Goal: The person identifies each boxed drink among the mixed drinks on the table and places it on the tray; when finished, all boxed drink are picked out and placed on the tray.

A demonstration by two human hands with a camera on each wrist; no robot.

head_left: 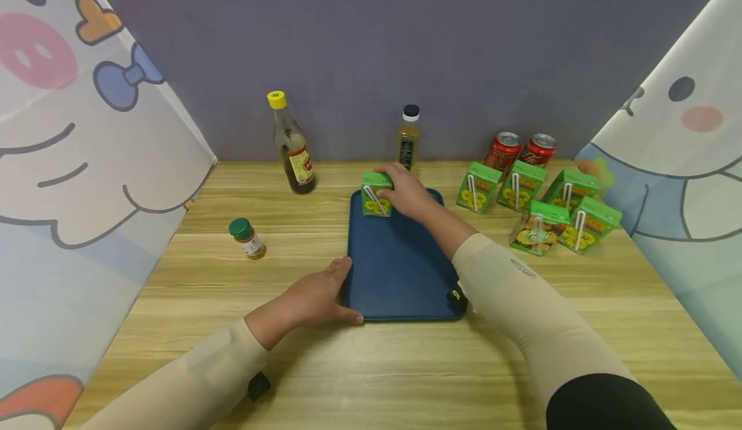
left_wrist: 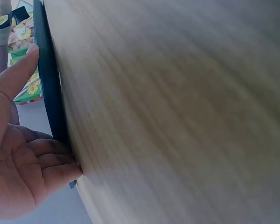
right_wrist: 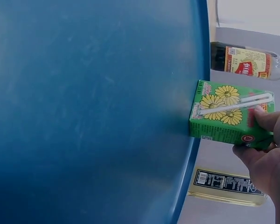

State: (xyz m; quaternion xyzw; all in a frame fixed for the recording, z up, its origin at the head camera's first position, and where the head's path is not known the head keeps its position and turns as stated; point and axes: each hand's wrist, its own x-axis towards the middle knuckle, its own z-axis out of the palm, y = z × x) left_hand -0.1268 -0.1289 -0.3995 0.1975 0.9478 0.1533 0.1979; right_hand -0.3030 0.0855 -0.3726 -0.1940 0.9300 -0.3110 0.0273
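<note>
A blue tray lies lengthwise on the wooden table. At its far left corner stands a green drink carton with yellow flowers and a white straw on its front. My right hand grips this carton near its top; in the right wrist view, thumb and fingers are on opposite sides of the carton, whose base is at the tray. My left hand rests against the tray's near left corner, thumb at the front edge. Its fingers lie fairly straight along the tray's side in the left wrist view.
Several more green cartons stand on the right, before two red cans. Behind the tray is a bottle of yellowish liquid. Left of it stand a dark sauce bottle and a green-capped spice jar.
</note>
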